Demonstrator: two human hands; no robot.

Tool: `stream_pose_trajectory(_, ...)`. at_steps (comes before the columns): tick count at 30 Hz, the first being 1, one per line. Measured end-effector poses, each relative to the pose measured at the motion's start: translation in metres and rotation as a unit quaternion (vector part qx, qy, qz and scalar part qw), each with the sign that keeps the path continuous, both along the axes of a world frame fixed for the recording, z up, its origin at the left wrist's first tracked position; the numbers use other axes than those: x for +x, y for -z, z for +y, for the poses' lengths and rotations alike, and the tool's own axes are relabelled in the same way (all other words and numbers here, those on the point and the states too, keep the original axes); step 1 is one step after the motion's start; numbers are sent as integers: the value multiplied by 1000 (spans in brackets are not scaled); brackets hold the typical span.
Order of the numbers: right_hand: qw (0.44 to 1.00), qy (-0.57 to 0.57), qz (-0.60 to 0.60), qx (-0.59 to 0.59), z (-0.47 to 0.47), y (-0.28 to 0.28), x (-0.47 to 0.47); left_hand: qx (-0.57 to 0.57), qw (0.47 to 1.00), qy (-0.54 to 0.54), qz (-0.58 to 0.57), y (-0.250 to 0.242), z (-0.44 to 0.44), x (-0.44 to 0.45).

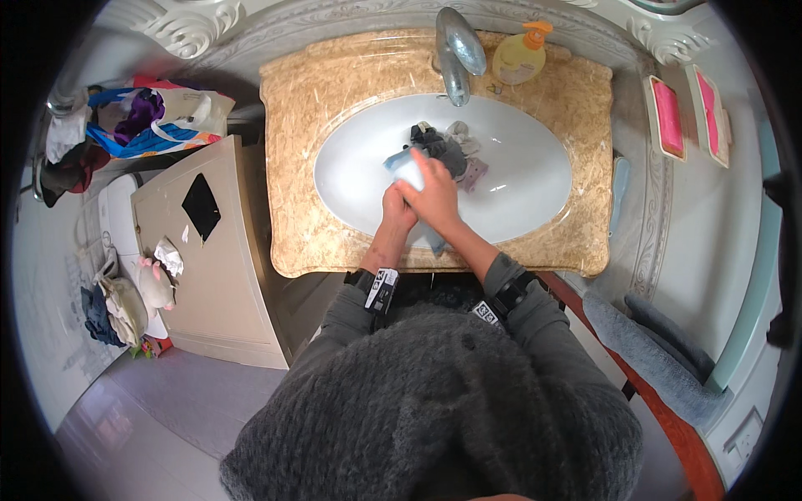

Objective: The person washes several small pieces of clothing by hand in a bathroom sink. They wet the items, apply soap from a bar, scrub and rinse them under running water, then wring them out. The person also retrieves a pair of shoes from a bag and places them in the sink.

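Note:
Over the white oval sink basin, my right hand presses a white object, perhaps a bar of soap, against a light blue cloth. My left hand is closed on part of that cloth, just below and left of my right hand. A blue-grey end of cloth hangs beneath my wrists at the basin's near edge. Dark grey cloth pieces, a pale one and a pinkish one lie bunched in the basin beyond my hands.
A metal faucet and a yellow pump bottle stand at the back of the marbled countertop. Pink-lined trays are on the right. A bag of clothes and a beige cabinet door are at left.

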State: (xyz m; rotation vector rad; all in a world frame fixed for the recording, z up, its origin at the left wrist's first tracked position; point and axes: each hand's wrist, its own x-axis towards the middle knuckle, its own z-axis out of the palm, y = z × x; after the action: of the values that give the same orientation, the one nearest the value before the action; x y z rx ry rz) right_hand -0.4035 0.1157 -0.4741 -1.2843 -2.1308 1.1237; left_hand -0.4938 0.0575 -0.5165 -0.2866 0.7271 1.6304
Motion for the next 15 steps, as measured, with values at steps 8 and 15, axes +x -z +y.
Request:
stream_pose_trajectory(8,973,52,140,-178,56,-42,5,11,984,-26,-177,-48,16,-8)
stream_pose_trajectory(15,995,54,-79,32,27,-25,-11,-91,986,12,-140,-38,28,0)
